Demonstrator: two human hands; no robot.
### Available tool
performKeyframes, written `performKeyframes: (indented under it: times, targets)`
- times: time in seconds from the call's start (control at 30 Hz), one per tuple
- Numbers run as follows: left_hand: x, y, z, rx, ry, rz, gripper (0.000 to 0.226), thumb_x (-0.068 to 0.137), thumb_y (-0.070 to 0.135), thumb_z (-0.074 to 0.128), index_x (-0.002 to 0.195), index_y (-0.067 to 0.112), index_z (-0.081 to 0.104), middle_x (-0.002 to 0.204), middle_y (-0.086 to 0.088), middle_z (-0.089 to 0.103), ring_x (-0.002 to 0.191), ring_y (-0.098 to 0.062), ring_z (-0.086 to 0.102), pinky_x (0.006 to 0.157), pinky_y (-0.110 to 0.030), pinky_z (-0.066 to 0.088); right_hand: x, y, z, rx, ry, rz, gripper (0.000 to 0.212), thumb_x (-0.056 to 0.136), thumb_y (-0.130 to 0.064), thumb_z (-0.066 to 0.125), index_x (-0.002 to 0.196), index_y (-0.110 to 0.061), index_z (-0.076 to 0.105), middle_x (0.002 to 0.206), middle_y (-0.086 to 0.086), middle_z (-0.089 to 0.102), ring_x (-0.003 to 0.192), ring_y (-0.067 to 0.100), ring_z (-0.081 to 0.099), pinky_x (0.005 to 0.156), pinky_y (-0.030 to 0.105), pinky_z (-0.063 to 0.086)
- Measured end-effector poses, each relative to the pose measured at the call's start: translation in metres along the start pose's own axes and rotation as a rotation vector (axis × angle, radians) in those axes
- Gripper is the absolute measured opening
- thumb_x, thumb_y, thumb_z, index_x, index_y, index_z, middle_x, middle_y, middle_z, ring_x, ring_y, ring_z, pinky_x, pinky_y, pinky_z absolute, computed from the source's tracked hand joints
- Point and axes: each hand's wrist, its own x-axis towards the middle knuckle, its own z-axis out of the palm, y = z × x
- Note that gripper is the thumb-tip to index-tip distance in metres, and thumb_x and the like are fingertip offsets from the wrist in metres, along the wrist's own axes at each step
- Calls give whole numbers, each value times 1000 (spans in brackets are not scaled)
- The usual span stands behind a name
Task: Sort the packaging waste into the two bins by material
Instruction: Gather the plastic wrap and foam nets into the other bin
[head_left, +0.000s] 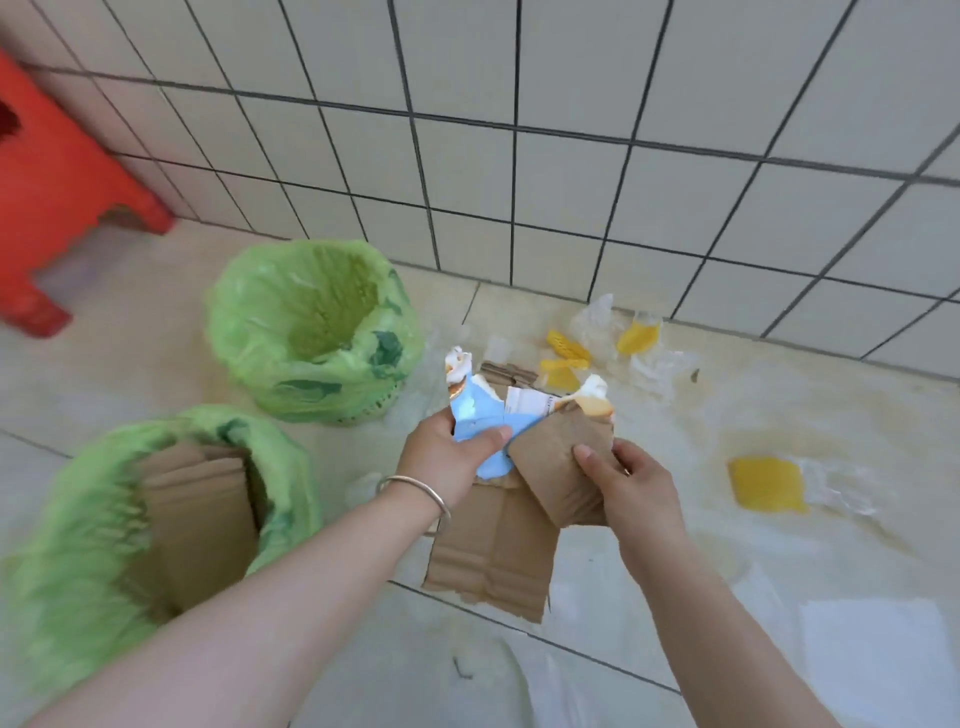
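Head view: 2 hands over the floor, working 1 bundle of torn cardboard. Left hand (447, 457) curled round the blue printed piece (480, 431), thumb pressed across its face. Right hand (623, 483) pinching the plain brown piece (561, 462), thumb on top, fingers hidden beneath. Probably gathered together so all the cardboard goes in at once. Larger corrugated sheet (493, 561) hanging below both hands; which hand bears it, impossible to tell.

Near bin (78, 530), green-lined, at lower left, already holding flat cardboard (197, 514), so likely the cardboard bin. Far bin (291, 312), also green-lined, beside the wall, nothing visible inside; presumably meant for plastic.

Still on the floor to the right: clear wrappers with yellow patches (769, 483) and more (566, 358) near the tiled wall. Red stool (57, 202) at upper left.
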Motion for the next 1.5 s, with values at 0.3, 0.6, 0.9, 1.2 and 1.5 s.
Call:
performKeyframes:
  times: [0.3, 0.6, 0.9, 1.2, 1.5]
  targets:
    - [-25, 8, -92, 131, 41, 72, 47, 87, 35, 57, 46, 16, 45, 31, 10, 39, 33, -2, 37, 40, -14, 27, -45, -43, 72, -11, -276, -45, 19, 80, -20, 69, 98, -19, 64, 96, 5, 71, 89, 22, 68, 73, 42, 57]
    - [-53, 8, -208, 149, 194, 291, 51, 82, 49, 47, 44, 16, 42, 38, 7, 39, 42, -6, 36, 46, -20, 30, -85, -74, 179, 104, -455, -139, 29, 70, -17, 76, 97, -23, 66, 87, -3, 75, 80, 16, 71, 59, 31, 54]
    - [-65, -40, -314, 91, 490, 420, 6, 76, 45, 58, 76, 47, 64, 65, 19, 60, 62, -2, 51, 62, -16, 42, -88, -86, 236, -14, -500, -223, 37, 70, -13, 76, 101, -25, 61, 88, -2, 71, 75, 17, 71, 50, 36, 54]
    - [-69, -102, -298, -51, 334, 264, 77, 77, 3, 63, 113, 63, 32, 87, -12, 62, 74, -23, 59, 69, -26, 48, -85, -74, 241, -474, -561, -416, 34, 77, -5, 70, 87, -35, 57, 73, -14, 67, 65, 1, 65, 48, 27, 55]
    - [-61, -134, -299, 837, 208, 133, 74, 74, 17, 61, 137, 28, 26, 59, 7, 40, 53, -23, 45, 49, -28, 32, -98, -61, 258, -897, -549, -632, 25, 78, -19, 68, 83, -23, 44, 73, -4, 58, 70, 20, 55, 59, 33, 43]
